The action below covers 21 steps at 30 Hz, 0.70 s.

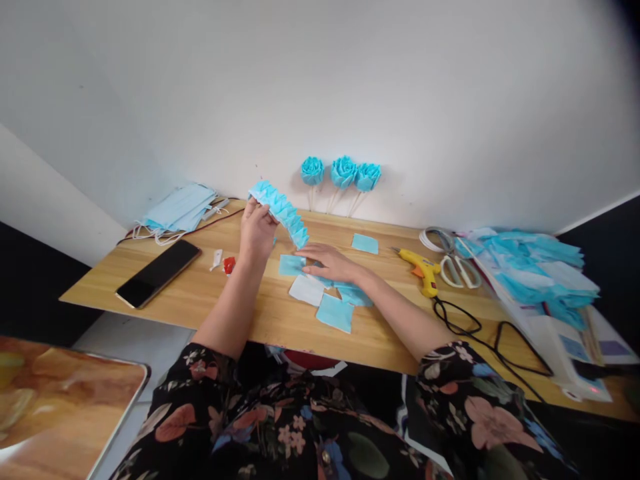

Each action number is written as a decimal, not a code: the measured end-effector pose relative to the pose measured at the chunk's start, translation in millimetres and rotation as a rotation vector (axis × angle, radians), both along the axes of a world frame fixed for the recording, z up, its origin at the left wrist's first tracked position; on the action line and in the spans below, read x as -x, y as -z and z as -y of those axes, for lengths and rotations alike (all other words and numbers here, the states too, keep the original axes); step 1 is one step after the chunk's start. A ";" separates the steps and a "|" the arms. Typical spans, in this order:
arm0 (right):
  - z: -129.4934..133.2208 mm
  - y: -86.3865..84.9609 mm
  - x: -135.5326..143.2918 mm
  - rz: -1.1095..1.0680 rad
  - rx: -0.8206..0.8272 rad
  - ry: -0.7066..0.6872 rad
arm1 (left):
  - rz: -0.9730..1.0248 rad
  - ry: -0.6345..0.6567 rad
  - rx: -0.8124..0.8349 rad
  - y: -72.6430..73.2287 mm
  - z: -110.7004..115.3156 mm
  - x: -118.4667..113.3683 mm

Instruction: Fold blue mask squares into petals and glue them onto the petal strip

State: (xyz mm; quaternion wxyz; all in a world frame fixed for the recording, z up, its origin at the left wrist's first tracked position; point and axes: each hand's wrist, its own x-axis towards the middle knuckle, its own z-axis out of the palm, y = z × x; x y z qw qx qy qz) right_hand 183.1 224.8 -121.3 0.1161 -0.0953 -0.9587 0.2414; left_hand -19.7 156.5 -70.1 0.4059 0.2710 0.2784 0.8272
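Observation:
My left hand [257,227] is closed on one end of a curved strip of folded light-blue mask fabric [283,210], raised above the table with its pointed pleats facing up. The strip's lower end hangs close to the fingertips of my right hand [330,262]. That hand lies low over the cut fabric, fingers stretched out and thumb apart, at the edge of a blue fabric square [291,265]. Around it lie a white square [307,289], another blue square [335,313] and more blue pieces [354,294], partly hidden beneath my wrist.
Three blue fabric roses [343,173] on sticks lean against the wall. A yellow glue gun [423,269] and scissors [459,270] are at right, beside a fabric pile [545,267]. At left are a phone [159,274], face masks [181,207] and a red scrap [229,265].

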 end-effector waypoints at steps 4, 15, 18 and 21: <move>26.4 -0.3 -3.4 0.051 0.000 0.000 | 0.066 0.006 0.026 -4.4 5.3 4.2; 41.6 -18.1 -79.7 -0.070 0.077 0.069 | 0.287 0.100 0.080 -5.8 6.2 5.6; 28.6 -11.1 -94.4 -0.066 0.054 0.160 | 0.282 0.142 0.086 -4.5 6.4 8.0; 22.8 -7.6 -102.7 -0.088 0.011 0.257 | 0.243 0.170 0.087 -3.8 6.6 9.4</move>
